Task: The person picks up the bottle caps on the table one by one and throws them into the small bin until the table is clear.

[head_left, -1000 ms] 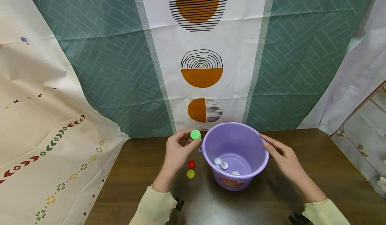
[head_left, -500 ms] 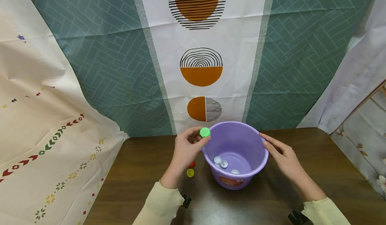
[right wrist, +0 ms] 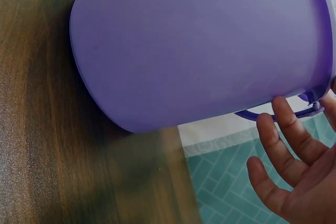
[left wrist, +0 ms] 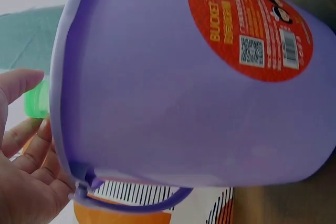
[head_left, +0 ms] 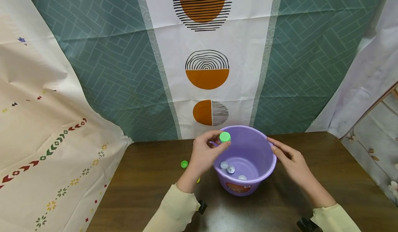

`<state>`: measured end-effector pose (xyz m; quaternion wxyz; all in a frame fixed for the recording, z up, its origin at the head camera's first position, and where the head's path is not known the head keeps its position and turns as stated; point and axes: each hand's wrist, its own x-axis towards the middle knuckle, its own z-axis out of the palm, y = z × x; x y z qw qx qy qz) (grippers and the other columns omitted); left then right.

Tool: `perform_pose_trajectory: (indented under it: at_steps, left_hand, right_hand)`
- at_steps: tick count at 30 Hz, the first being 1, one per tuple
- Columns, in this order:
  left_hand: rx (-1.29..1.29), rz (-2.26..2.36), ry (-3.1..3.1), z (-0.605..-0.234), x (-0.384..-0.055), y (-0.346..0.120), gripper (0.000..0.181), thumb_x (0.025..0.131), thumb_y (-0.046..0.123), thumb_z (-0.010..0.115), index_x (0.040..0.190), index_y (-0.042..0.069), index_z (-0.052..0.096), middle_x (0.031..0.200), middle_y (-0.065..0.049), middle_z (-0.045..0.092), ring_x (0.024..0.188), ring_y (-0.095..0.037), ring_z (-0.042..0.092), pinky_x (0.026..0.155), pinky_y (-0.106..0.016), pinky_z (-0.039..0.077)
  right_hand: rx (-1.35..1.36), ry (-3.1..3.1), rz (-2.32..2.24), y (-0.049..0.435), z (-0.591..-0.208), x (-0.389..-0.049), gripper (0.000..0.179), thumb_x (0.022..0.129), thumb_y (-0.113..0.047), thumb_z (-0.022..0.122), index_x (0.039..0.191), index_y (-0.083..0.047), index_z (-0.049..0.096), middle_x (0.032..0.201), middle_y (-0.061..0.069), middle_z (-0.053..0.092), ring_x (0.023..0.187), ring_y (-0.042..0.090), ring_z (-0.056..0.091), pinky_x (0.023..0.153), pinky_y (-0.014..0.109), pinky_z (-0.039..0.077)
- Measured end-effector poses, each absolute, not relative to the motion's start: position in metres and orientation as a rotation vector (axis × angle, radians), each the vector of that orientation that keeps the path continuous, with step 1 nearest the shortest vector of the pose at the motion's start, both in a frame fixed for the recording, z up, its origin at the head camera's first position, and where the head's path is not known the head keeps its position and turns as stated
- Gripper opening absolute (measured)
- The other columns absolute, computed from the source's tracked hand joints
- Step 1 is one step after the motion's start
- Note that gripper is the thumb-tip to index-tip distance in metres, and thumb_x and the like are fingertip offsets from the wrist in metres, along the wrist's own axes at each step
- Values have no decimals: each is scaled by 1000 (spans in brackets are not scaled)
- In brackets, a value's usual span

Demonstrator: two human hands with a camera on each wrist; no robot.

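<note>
Between thumb and fingers my left hand (head_left: 203, 152) pinches a green bottle cap (head_left: 225, 137). It is over the left side of a purple bucket (head_left: 237, 149), at rim height. In the left wrist view the green cap (left wrist: 37, 99) shows just past the bucket's rim. Several whitish-silver caps (head_left: 230, 169) lie on the bucket's floor. My right hand (head_left: 292, 161) grips the rim on the right side; in the right wrist view its other fingers (right wrist: 281, 156) spread near the bucket's handle (right wrist: 304, 113).
On the brown wooden table (head_left: 149, 183), left of the bucket, lie another green cap (head_left: 184, 164) and a yellow cap (head_left: 198, 180), the latter mostly hidden by my left wrist. A patterned cloth (head_left: 206, 104) hangs behind the table's far edge.
My left hand has moved right with the green cap, from beside the bucket to over its rim. A green cap on the table has come into view; the red cap is now hidden. The right hand stays.
</note>
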<state>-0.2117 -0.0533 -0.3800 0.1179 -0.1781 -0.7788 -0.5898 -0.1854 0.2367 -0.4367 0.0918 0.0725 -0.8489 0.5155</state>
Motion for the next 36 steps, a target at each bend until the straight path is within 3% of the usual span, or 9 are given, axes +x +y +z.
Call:
perform_pose_trajectory:
  at_steps: [12, 17, 22, 28, 36]
  left_hand:
    - [-576, -1678, -2316, -378, -212, -33, 29, 74, 35, 78, 101, 27, 69, 83, -1, 65, 79, -19, 61, 68, -26, 52]
    - [-575, -1736, -2327, -359, -200, -26, 28, 75, 22, 78, 101, 16, 70, 85, -9, 66, 82, -26, 61, 70, -26, 52]
    - [-595, -1733, -2326, -349, -192, -22, 27, 76, 15, 77, 102, 10, 70, 85, -12, 65, 77, -20, 60, 67, -24, 50]
    - [-593, -1733, -2343, -366, -205, -19, 29, 75, 25, 79, 102, 19, 70, 85, -4, 67, 77, -16, 61, 70, -32, 53]
    - [-579, -1640, -2439, -376, -210, -20, 44, 72, 50, 75, 113, 41, 62, 109, 21, 63, 103, -3, 55, 90, -35, 46]
  right_hand:
    - [224, -2508, 1562, 237, -436, -187, 37, 96, -37, 49, 132, -31, 52, 133, 0, 56, 108, -10, 54, 79, 14, 50]
    - [226, -2510, 1560, 237, -436, -188, 37, 96, -38, 49, 132, -32, 52, 134, 0, 56, 108, -11, 54, 79, 13, 50]
    - [230, -2500, 1573, 237, -437, -189, 37, 96, -37, 49, 132, -31, 52, 133, 2, 56, 107, -9, 56, 78, 15, 51]
    - [233, -2490, 1596, 237, -438, -189, 38, 96, -36, 49, 133, -29, 52, 133, 4, 56, 105, -8, 58, 77, 17, 53]
    - [243, -2490, 1592, 237, -439, -189, 38, 96, -36, 49, 133, -29, 52, 133, 4, 56, 105, -8, 58, 77, 17, 53]
